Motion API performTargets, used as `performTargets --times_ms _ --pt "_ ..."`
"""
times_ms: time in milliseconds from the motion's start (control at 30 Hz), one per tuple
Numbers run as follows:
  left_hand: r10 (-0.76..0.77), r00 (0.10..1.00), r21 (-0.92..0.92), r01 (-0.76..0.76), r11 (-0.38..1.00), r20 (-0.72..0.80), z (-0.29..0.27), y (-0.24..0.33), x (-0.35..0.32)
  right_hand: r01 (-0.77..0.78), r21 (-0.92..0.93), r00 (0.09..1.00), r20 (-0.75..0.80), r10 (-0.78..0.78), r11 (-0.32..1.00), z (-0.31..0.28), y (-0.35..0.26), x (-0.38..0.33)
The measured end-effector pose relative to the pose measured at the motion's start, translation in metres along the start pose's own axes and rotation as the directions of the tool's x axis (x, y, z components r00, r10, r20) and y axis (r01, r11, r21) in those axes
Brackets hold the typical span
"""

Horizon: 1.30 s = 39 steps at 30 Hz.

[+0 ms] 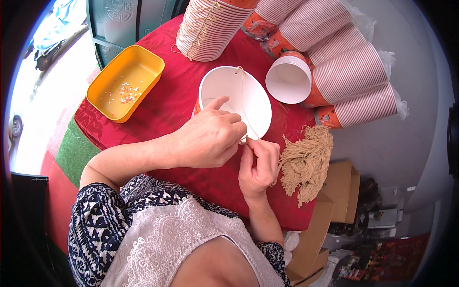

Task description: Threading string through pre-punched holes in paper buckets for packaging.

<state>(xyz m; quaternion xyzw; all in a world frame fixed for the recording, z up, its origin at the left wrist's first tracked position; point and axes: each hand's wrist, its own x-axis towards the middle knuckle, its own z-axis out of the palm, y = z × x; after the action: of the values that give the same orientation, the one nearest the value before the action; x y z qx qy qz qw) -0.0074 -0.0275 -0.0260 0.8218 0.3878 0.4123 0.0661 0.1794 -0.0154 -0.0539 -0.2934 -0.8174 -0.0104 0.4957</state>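
Note:
A paper bucket [217,81], white inside and orange outside, lies tilted with its mouth toward me. A thin beige string [242,91] passes through a hole at its far rim and hangs across the mouth to the near rim. There my left hand [215,134] pinches the string, its index finger raised over the mouth. My right hand [259,167] meets it at the same spot, thumb and fingertips closed on the string's end. The exact grip between the fingertips is partly hidden. To the right of my right hand lies a loose bundle of beige strings [306,165].
On the red tablecloth [177,95], a yellow tub [153,60] with small white and orange beads stands left. A tall stack of strung buckets [208,31] stands at the back. Bagged bucket stacks [351,71] lie right, beside another open bucket [289,80]. Cardboard boxes [344,191] sit lower right.

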Motion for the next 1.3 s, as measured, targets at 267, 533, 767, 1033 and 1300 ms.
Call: performTargets --times_ms 267,533,767,1033,1300 --pt "-0.011 1.0 -0.012 0.012 1.0 0.01 0.0017 -0.0017 -0.0015 -0.044 0.049 0.999 0.003 0.044 0.998 0.0041 0.0019 -0.0065" --pt "-0.009 1.0 -0.005 0.009 1.0 0.004 0.0019 -0.0013 -0.0009 -0.055 0.024 0.998 -0.004 0.055 0.998 0.0039 0.0035 -0.0068" --pt "-0.006 1.0 0.009 0.006 1.0 0.006 0.0044 -0.0015 0.0002 -0.037 0.03 0.999 -0.006 0.038 0.999 0.0046 0.0011 -0.0029" --pt "-0.006 1.0 -0.004 0.006 1.0 0.022 0.003 -0.0004 0.0017 -0.048 0.039 0.998 -0.036 0.049 0.998 0.0084 0.0025 -0.0006" --pt "0.026 1.0 -0.004 -0.026 1.0 0.0 0.0 0.0005 0.0019 -0.104 0.057 0.994 -0.035 0.106 0.993 0.0097 0.0036 -0.0024"
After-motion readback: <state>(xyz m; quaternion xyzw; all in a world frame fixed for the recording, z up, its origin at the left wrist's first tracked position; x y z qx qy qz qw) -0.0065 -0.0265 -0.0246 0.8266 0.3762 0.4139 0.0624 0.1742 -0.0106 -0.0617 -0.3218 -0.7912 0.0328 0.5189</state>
